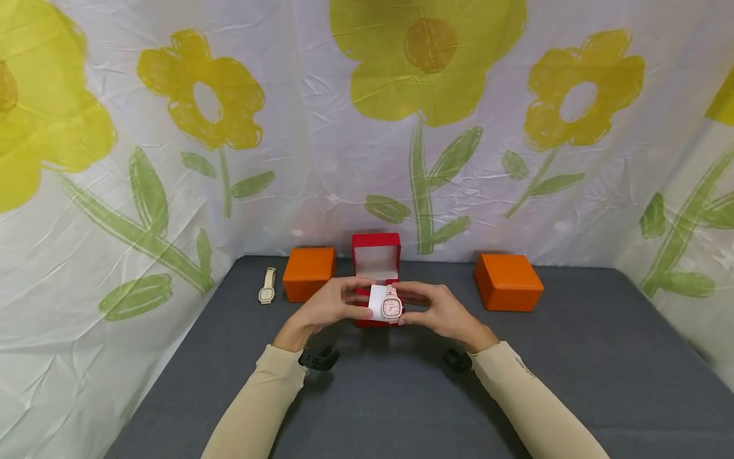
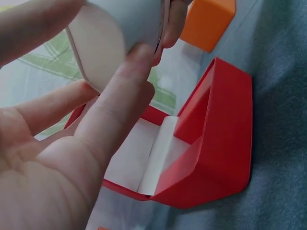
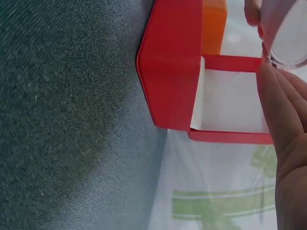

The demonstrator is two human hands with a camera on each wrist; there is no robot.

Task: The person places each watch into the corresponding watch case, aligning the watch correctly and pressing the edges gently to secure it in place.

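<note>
- Two hands are holding one cushion [image 1: 376, 301] with a pink watch [image 1: 392, 308] strapped round its right end, near the middle of the head view.
- The left hand [image 1: 329, 303] is pinching the cushion's left end; its thumb is pressing the near side, and its other fingers [image 2: 115, 98] are bracing the far side and the end.
- The right hand [image 1: 440, 311] is gripping the watch end, its thumb resting beside the lower right of the dial and its fingers [image 3: 278, 103] touching the strap above.
- The watch is lying between both sets of fingers, closer to the right ones, its dial facing the wearer and showing uncovered.
- The red box [image 1: 375, 240] is standing just behind and below the cushion, its lid raised and showing a pale lining; both wrist views are showing the cushion apart from the box.
- The hands are partly hiding the box's base in the head view.
- One orange box [image 1: 309, 275] is sitting just left of the red box, another orange box [image 1: 508, 282] well apart to the right, both closed.
- A cream watch [image 1: 267, 286] is lying beyond the left orange box, dial up.
- The dark tabletop [image 1: 378, 408] is carrying the boxes, and a flowered curtain [image 1: 309, 95] is hanging behind.
</note>
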